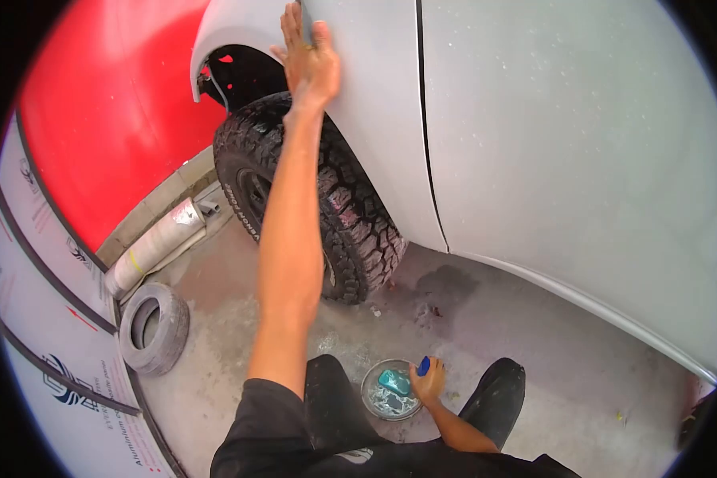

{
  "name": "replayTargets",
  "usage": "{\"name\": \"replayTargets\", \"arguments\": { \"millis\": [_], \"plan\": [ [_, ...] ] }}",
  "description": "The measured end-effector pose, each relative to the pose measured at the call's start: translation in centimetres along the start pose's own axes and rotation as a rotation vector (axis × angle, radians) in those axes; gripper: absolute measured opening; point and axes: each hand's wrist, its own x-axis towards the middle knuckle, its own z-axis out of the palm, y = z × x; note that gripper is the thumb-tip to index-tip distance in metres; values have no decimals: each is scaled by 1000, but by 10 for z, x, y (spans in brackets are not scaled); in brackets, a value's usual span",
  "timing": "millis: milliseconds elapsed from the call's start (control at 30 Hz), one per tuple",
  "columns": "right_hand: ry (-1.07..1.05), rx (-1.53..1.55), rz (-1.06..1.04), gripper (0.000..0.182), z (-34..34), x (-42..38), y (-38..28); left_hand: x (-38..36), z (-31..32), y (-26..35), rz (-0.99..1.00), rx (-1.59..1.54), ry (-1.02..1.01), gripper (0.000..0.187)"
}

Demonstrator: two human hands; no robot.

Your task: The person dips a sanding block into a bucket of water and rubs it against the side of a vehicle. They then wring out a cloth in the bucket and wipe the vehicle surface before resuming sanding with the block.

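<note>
My left hand (311, 70) lies against the grey fender (358, 72) beside the wheel arch, fingers stretched out and apart. Low down between my legs, the fingers of my right hand (431, 384) are closed round a small dark blue object (424, 366), partly hidden by them; I cannot tell its kind. That hand is right at the rim of a round bowl (367, 401) on the floor. Inside the bowl, a teal block like a sponge (394, 382) sits in cloudy, sudsy water. A black off-road tyre (350, 215) stands under the fender, partly behind my left forearm.
A grey vehicle door (573, 135) with water drops fills the right side. A loose tyre (175, 334) and a pale roll (155, 248) lie on the concrete floor (223, 319) at left. White printed panels (48, 295) and a red surface (119, 127) stand beyond.
</note>
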Motion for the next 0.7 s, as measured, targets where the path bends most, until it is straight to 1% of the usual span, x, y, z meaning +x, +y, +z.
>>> {"name": "replayTargets", "arguments": {
  "millis": [33,100,167,233,300,333,367,433,500,567,600,700],
  "plan": [
    [9,-1,-1,54,-1,-4,1,-7,10,7,-13,-5,36,74],
    [-15,-1,18,54,-4,-6,0,-77,20,56,263,-6,-16,74],
    [-56,12,41,54,-5,-9,0,-69,11,46,237,53,-53,73],
    [-104,34,62,56,-8,-2,1,-35,4,24,222,104,-70,72],
    [-73,21,60,56,-8,3,0,17,-2,7,-3,53,-44,73],
    [-71,15,60,56,-7,-3,0,13,-2,16,-18,34,-18,72],
    [-79,8,60,56,-7,-8,-2,9,5,30,-26,14,11,72],
    [-69,-3,58,56,-5,-4,-1,-57,23,73,277,14,-27,73],
    [-67,8,65,54,-9,-10,-6,-43,7,57,201,92,-133,79],
    [-44,9,64,53,-12,5,-7,-3,-8,32,134,167,-212,86],
    [-45,7,68,53,-14,3,-6,23,-7,22,-81,123,-96,67],
    [-34,37,44,52,-7,-3,-2,7,15,27,60,95,-10,70]
  ]
}}
